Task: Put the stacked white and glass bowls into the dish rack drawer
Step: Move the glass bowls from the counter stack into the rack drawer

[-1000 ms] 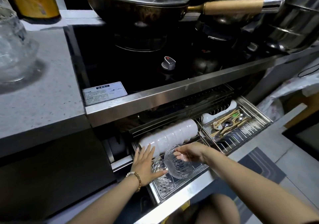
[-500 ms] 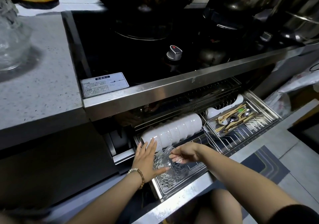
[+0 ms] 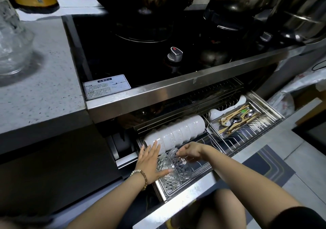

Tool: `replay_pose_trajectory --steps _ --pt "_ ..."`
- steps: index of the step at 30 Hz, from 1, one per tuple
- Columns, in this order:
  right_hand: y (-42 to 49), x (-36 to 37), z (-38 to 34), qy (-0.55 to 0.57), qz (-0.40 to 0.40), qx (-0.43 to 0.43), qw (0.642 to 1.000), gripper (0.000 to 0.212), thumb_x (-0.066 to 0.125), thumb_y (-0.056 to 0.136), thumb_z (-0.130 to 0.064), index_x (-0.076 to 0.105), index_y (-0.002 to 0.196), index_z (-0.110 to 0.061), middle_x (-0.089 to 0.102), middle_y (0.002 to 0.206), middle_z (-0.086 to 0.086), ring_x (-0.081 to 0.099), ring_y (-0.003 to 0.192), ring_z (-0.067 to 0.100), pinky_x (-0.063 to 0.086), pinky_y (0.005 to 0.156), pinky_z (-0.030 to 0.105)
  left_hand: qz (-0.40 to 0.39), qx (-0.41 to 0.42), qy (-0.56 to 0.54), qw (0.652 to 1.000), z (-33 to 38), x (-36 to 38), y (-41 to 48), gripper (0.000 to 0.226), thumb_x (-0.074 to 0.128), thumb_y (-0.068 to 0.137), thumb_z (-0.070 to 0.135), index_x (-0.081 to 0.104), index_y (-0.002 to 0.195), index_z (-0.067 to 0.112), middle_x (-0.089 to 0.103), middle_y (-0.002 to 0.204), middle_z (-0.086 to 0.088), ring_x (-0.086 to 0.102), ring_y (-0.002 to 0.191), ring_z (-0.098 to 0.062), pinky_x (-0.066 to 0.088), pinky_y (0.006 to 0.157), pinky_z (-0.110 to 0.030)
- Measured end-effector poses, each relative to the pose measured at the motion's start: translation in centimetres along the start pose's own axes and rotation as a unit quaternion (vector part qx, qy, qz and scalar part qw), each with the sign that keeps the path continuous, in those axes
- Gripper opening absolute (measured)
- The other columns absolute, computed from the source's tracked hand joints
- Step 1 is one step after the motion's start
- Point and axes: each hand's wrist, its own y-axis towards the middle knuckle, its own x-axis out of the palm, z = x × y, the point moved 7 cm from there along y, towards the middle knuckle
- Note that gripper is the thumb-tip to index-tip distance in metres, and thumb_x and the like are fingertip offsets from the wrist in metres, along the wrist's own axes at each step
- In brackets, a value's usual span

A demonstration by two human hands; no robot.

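The dish rack drawer stands pulled out under the stove. A row of white bowls lies on its side along the drawer's back left. In front of them, cut-glass bowls stand on edge in the rack at the drawer's front left. My left hand is flat with straight fingers against the left face of the glass bowls, thumb across the front. My right hand pinches the top rim of the rightmost glass bowl.
A cutlery tray with chopsticks and spoons sits in the drawer's right half, with bare rack wires in front of it. Above are the black stove with a knob, a wok and pots. A glass vessel stands on the counter at left.
My right hand has moved the glass bowl left and down into the rack against the other glass bowl. My left hand stayed pressed against the glass bowls. The camera moved closer.
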Motion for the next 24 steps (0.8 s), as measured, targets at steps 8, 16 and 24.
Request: replay_pose_trajectory --steps 8,16,24 --pt "-7.3 -4.1 -2.2 -0.006 0.126 -0.100 0.987 0.039 0.064 0.088 -0.028 0.058 0.121 -0.008 0.061 0.116 0.010 0.054 0.098 0.017 0.044 0.082 0.025 -0.002 -0.012 -0.134 0.991 1.5 -4.9 -0.7 0.078 0.052 0.088 0.051 0.019 0.148 0.014 0.019 0.157 -0.004 0.019 0.143 -0.020 0.016 0.117 -0.030" --pt "-19.2 -7.6 -6.7 -0.003 0.226 -0.248 0.942 0.051 0.065 0.087 -0.029 0.049 0.133 -0.018 0.052 0.136 0.004 0.052 0.121 0.018 0.048 0.094 0.027 0.065 0.087 -0.203 0.973 6.2 -16.3 -3.7 0.059 0.057 0.090 0.037 0.035 0.141 0.016 0.043 0.145 -0.001 0.042 0.131 -0.014 0.031 0.107 -0.022" --pt "-29.3 -6.5 -16.8 -0.064 0.302 -0.402 0.862 0.054 0.069 0.084 -0.022 0.050 0.134 -0.018 0.052 0.138 0.003 0.045 0.130 0.013 0.033 0.110 0.027 0.217 0.178 -0.181 0.942 7.9 -31.5 -10.4 0.050 0.056 0.088 0.043 0.040 0.134 0.031 0.055 0.129 0.012 0.052 0.113 -0.002 0.040 0.093 -0.018"
